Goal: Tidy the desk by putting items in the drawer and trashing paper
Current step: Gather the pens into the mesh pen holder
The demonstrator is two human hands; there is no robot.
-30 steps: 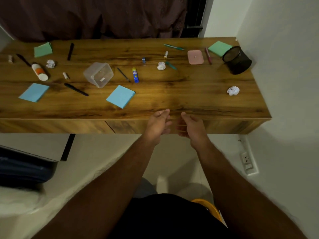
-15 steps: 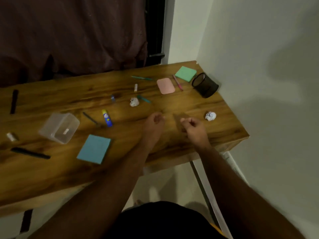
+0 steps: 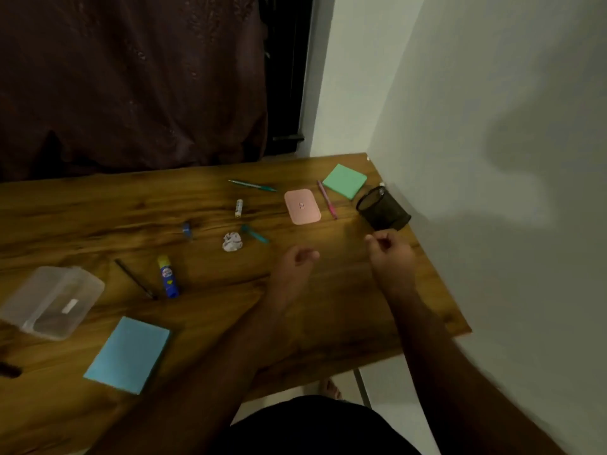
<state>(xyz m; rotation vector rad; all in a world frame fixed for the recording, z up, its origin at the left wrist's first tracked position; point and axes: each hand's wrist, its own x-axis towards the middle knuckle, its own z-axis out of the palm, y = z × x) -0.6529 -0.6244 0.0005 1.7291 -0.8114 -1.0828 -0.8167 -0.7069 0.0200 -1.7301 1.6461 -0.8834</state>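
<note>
Landmark: the black mesh cup (image 3: 383, 209) lies tipped on its side at the desk's (image 3: 98, 205) far right corner, by the wall.
Right hand: the right hand (image 3: 389, 254) hovers just in front of the mesh cup, fingers loosely curled, thumb and fingertips close together; nothing shows between them, and a crumpled scrap hidden under the hand cannot be ruled out.
Left hand: the left hand (image 3: 295, 262) hovers left of the right one, further from the cup, fingers loosely curled, holding nothing visible.
Paper to trash: a crumpled paper ball (image 3: 232, 241) sits well left of the cup, just beside a teal pen cap (image 3: 255, 233).
Items for the drawer: pink eraser case (image 3: 302, 206) and pink pen (image 3: 326, 199) left of the cup; green sticky pad (image 3: 344, 180) just behind it; teal pen (image 3: 252, 185), glue stick (image 3: 168, 280) and blue sticky pad (image 3: 128, 354) further left, the last two nearer the person.
Step in hand: likely the start, both hands reaching in to choose a first item; almost everything remains on the desk.
Next move: probably a short reach to the nearest item, then a firm pinch. Neither drawer nor bin is in view.
</note>
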